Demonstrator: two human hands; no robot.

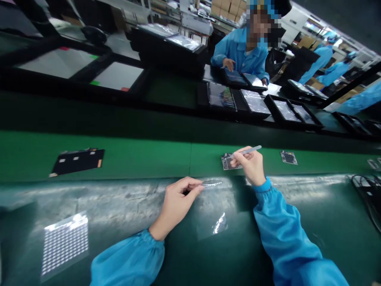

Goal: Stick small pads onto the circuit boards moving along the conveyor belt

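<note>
My left hand [180, 200] is closed in a pinch on the upper edge of a clear plastic sheet [212, 184], which carries a row of tiny pale dots and hangs over the near work surface. Tweezers [253, 149] are gripped in my right hand [251, 163], their tips hidden by my fingers. Below those fingers a small circuit board [226, 163] lies on the green belt [154, 159], partly covered by the hand. I cannot tell whether the tweezers touch it. Farther right on the belt is a second circuit board [288, 157].
A black flat part [79, 163] lies on the belt's left. A sheet of small white stickers [65, 246] rests at the near left. Cables [367, 202] are at the right edge. Beyond the belt, trays [293, 111] stand before a co-worker in blue [242, 51].
</note>
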